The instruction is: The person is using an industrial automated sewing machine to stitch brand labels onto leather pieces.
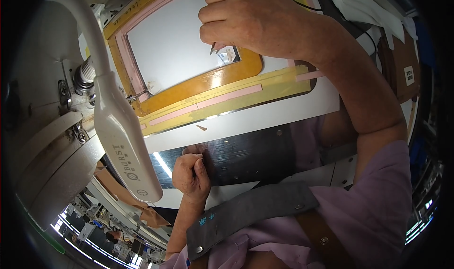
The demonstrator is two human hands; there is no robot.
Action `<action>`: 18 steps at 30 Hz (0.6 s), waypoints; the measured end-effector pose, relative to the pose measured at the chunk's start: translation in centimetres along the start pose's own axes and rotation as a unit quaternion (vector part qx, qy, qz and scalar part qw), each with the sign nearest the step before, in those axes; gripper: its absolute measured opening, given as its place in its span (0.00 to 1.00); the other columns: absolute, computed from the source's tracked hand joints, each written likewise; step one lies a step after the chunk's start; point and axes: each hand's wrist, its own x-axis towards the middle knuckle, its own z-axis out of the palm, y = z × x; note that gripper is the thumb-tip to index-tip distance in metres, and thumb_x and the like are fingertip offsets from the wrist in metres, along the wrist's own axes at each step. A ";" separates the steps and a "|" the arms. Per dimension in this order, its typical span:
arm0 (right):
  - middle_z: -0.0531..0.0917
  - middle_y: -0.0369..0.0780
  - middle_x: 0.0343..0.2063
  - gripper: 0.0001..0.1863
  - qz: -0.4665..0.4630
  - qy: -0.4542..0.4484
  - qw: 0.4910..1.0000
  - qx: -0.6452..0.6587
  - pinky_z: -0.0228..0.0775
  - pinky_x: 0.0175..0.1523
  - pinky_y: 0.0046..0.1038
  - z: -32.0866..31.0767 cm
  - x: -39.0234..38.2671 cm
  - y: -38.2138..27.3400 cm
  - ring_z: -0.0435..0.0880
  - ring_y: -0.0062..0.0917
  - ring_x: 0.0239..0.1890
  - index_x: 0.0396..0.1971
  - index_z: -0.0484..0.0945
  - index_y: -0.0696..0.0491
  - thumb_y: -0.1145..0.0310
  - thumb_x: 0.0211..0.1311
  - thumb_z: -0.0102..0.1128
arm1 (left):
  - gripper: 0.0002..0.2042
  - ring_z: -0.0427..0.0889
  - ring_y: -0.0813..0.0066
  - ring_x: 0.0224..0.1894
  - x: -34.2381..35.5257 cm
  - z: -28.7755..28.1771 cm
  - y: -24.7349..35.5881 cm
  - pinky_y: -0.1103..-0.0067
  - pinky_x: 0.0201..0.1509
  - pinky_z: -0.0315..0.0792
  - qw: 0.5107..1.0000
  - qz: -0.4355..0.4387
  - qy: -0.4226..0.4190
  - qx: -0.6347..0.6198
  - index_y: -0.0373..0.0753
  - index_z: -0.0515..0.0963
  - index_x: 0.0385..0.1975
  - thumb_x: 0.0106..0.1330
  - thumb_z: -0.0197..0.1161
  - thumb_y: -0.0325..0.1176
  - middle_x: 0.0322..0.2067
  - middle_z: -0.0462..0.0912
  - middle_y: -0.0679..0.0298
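Observation:
My right hand [241,20] is closed above an amber template frame [231,75]. From under its fingers sticks the tip of a small pointed metal tool [213,48]; the rest of the tool is hidden in the hand. Close to that tip, a small clear-and-white printed piece [227,56] lies at the inner corner of the frame. Inside the frame shows a flat white surface [170,44]. My left hand [191,174] is curled closed over the shiny dark plate [250,153], thumb against the fingers. Whatever it may hold is hidden.
A white gooseneck lamp [125,136] hangs at the left, beside the pale sewing machine body [47,108]. Yellow and pink tape strips [227,96] run along the template's near edge. A tiny tan scrap [202,127] lies on white sheeting. White cloth [373,8] and a brown box [402,70] stand right.

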 end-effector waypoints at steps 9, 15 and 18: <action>0.74 0.31 0.23 0.05 0.007 -0.002 0.998 0.066 0.61 0.52 0.29 0.1 -0.1 0.3 0.78 0.21 0.34 0.24 0.77 0.47 0.71 0.59 0.62 | 0.03 0.83 0.63 0.29 0.0 -0.1 0.1 0.74 0.33 0.76 1.000 -0.002 -0.007 0.004 0.36 0.79 0.35 0.71 0.60 0.25 0.28 0.83 0.58; 0.75 0.31 0.23 0.04 0.019 -0.008 0.999 0.037 0.61 0.53 0.30 0.2 0.0 0.1 0.79 0.21 0.35 0.25 0.78 0.47 0.70 0.59 0.63 | 0.03 0.83 0.62 0.29 0.0 -0.1 0.1 0.74 0.33 0.76 1.000 -0.004 -0.005 0.005 0.35 0.80 0.34 0.71 0.61 0.25 0.29 0.84 0.58; 0.75 0.31 0.23 0.03 0.027 -0.015 0.998 0.049 0.61 0.54 0.30 0.1 0.1 0.0 0.79 0.21 0.35 0.26 0.79 0.48 0.70 0.58 0.63 | 0.03 0.83 0.63 0.29 0.1 -0.1 0.1 0.74 0.33 0.76 1.000 -0.003 -0.006 0.005 0.35 0.80 0.34 0.71 0.61 0.25 0.29 0.84 0.58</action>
